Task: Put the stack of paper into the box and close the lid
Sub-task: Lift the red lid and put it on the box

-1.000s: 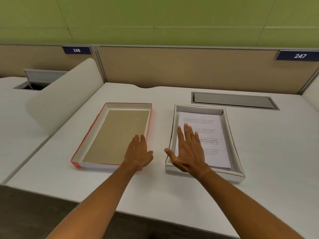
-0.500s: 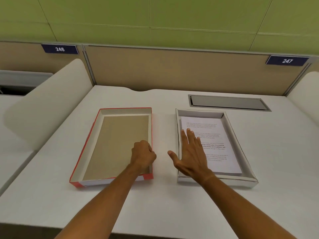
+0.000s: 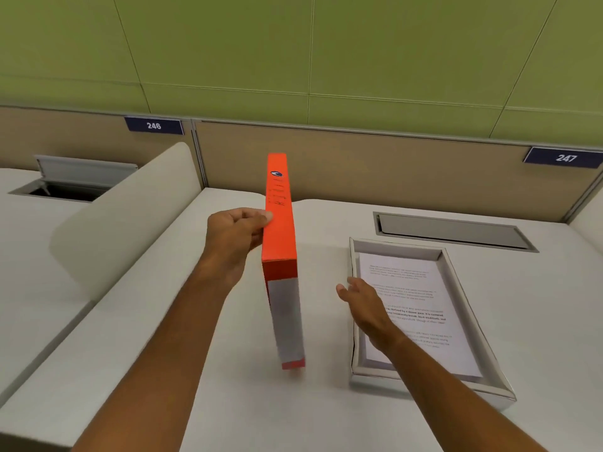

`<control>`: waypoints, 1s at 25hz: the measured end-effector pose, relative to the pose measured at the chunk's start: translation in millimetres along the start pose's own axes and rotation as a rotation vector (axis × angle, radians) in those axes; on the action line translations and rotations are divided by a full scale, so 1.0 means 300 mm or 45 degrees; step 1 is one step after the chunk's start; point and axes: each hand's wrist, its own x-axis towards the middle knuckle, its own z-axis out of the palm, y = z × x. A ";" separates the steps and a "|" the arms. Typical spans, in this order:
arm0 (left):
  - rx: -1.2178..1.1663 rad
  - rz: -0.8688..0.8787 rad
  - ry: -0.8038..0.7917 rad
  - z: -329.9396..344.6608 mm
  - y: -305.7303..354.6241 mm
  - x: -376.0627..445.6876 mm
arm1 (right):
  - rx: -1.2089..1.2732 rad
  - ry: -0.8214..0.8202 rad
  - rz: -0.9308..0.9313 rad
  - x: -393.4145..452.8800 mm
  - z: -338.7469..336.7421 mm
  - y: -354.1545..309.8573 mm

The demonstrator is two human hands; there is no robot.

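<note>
The orange lid (image 3: 280,243) stands on edge above the desk, tilted upright, its orange side wall facing me. My left hand (image 3: 236,238) is shut on its upper left edge. The white box (image 3: 473,324) lies flat on the desk at the right, with the stack of printed paper (image 3: 421,308) inside it. My right hand (image 3: 365,305) hovers open over the box's left wall, fingers apart, holding nothing, a short way right of the lid.
A white curved divider (image 3: 124,216) rises at the left of the desk (image 3: 228,402). A grey cable hatch (image 3: 453,231) sits behind the box; another, open, lies on the neighbouring desk (image 3: 65,187). A tan partition with number plates 246 and 247 closes the back.
My left hand gripped the lid's near right edge and lifted it from flat on the desk to upright on edge. My right hand rose off the paper and shifted slightly left.
</note>
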 end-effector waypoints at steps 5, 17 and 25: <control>-0.573 -0.278 -0.262 -0.063 0.054 -0.017 | 0.658 -0.245 0.392 0.000 -0.034 0.050; 0.202 -0.442 -0.366 -0.021 -0.190 0.069 | 0.996 0.087 0.337 -0.006 -0.382 0.166; 0.383 -0.570 -0.360 0.240 -0.384 0.083 | 0.717 0.295 0.327 -0.030 -0.636 0.240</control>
